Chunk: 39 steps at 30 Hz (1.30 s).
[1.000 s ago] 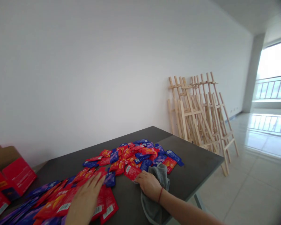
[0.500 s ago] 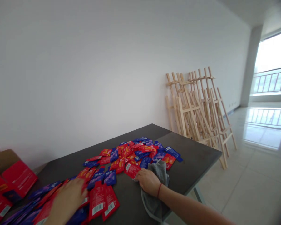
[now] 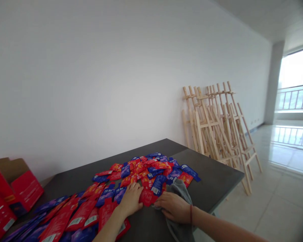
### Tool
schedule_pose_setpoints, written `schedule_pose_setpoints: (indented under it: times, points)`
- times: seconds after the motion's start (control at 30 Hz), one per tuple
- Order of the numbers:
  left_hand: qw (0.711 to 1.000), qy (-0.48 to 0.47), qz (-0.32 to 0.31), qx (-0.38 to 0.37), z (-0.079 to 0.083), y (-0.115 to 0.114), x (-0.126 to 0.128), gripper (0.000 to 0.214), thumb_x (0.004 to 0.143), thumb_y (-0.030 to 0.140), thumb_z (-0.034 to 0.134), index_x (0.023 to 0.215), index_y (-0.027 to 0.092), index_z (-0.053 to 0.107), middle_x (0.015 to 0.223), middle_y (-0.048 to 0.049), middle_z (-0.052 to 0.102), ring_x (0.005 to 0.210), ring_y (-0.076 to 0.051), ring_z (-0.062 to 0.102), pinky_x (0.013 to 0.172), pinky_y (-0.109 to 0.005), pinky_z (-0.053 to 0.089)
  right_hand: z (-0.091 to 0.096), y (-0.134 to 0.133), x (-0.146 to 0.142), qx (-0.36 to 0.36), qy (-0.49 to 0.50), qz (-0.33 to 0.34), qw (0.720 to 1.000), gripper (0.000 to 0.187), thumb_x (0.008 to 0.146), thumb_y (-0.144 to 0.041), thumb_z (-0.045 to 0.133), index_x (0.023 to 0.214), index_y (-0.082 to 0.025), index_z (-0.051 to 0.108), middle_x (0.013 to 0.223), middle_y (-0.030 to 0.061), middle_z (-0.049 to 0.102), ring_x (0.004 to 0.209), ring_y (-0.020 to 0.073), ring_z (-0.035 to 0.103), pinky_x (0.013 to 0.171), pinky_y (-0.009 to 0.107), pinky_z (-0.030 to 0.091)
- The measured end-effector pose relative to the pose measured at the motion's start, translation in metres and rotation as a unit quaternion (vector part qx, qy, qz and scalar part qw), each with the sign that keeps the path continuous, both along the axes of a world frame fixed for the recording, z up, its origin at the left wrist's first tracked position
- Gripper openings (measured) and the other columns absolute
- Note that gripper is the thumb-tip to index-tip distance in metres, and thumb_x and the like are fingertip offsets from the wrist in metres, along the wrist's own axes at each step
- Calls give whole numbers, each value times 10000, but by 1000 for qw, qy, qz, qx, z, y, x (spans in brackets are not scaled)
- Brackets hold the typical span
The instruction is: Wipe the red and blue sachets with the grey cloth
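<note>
On the dark tabletop [image 3: 214, 175], the left hand [image 3: 131, 199] and right hand [image 3: 175, 207], fingers curled, meet opposite ends of a red sachet [image 3: 147, 198], apparently steadying it, grey cloth [image 3: 183, 192] bunched beneath the right; whether either actually grips cannot be told.

At five o'clock in the head view, a thin, dark red, cord-like bracelet [image 3: 191, 214] circles the wrist of the bare, ungloved right hand [image 3: 173, 205]. The uncovered right forearm [image 3: 217, 223] is smooth and slim; at seven o'clock, the left forearm [image 3: 110, 228] is uncovered too.
</note>
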<state>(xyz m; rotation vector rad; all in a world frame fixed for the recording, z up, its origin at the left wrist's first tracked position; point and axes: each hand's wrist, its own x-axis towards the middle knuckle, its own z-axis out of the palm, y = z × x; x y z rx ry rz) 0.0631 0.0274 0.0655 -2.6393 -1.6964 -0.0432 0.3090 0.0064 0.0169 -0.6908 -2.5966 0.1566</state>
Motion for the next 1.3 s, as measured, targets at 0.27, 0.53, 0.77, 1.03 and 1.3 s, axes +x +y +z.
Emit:
schedule_pose_setpoints:
  times: [0.27, 0.53, 0.77, 1.03, 1.3]
  points:
    - [999, 1, 32, -37, -3, -45, -4, 508, 713, 96, 496, 1210, 147, 586, 1275, -140, 627, 1218, -276, 554, 1112, -468, 316, 2, -7, 15, -23, -29, -34, 999, 482, 843, -395, 622, 1297, -250, 548, 1294, 87, 573, 1163, 275, 495, 989, 449, 333]
    - [971, -155, 164, -75, 0, -60, 9, 470, 979, 253, 149, 1423, 166, 276, 1201, -147, 665, 813, -190, 721, 669, -281, 552, 14, 8, 8, -35, 75, -164, 983, 312, 881, -166, 506, 1175, -185, 607, 1150, 90, 626, 1074, 222, 560, 948, 334, 415]
    - [960, -217, 157, -86, -25, -78, 15, 611, 879, 245, 391, 1460, 159, 223, 1448, -191, 428, 927, -191, 702, 658, -270, 576, 14, -13, -36, 11, -49, -13, 999, 451, 835, -223, 601, 1282, -228, 548, 1255, 71, 591, 1094, 236, 542, 918, 340, 427]
    - [987, -52, -82, 131, -63, -100, -16, 344, 823, 170, 539, 1146, 269, 604, 1165, -58, 689, 1038, -221, 666, 890, -315, 544, 8, -5, -46, 29, -109, -51, 992, 377, 836, -192, 598, 1212, -220, 596, 1195, 60, 612, 1046, 232, 552, 870, 344, 439]
    - [973, -42, -116, 194, -104, -83, -19, 559, 704, -23, 465, 1149, 282, 607, 1085, -27, 729, 856, -182, 690, 739, -253, 549, 9, 5, -86, 83, -170, -125, 974, 140, 903, -210, 557, 921, -172, 691, 960, 77, 668, 905, 241, 591, 692, 343, 488]
